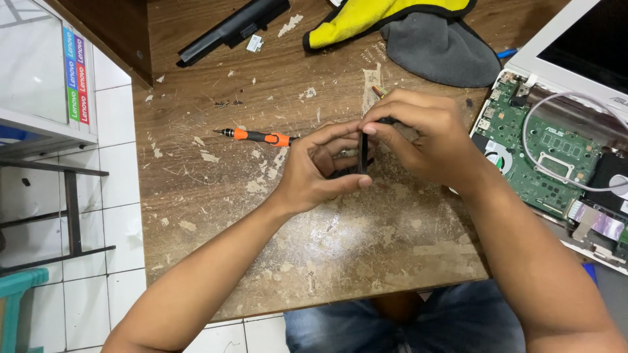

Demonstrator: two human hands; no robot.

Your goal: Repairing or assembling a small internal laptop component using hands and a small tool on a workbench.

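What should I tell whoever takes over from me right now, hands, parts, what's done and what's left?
Left hand and right hand together grip a small flat black part, held on edge above the wooden table.
Orange-handled screwdriver lies on the table, just left of the hands, untouched.
Opened white laptop sits at right, circuit board exposed.
Long black battery-like bar and yellow-grey cloth lie at the far edge.
Done: laptop opened. Left: the black part is not yet set down or fitted.

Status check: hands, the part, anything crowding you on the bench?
Left hand and right hand both gripping small black part above wooden table. Orange screwdriver lies just left. Opened laptop at right.
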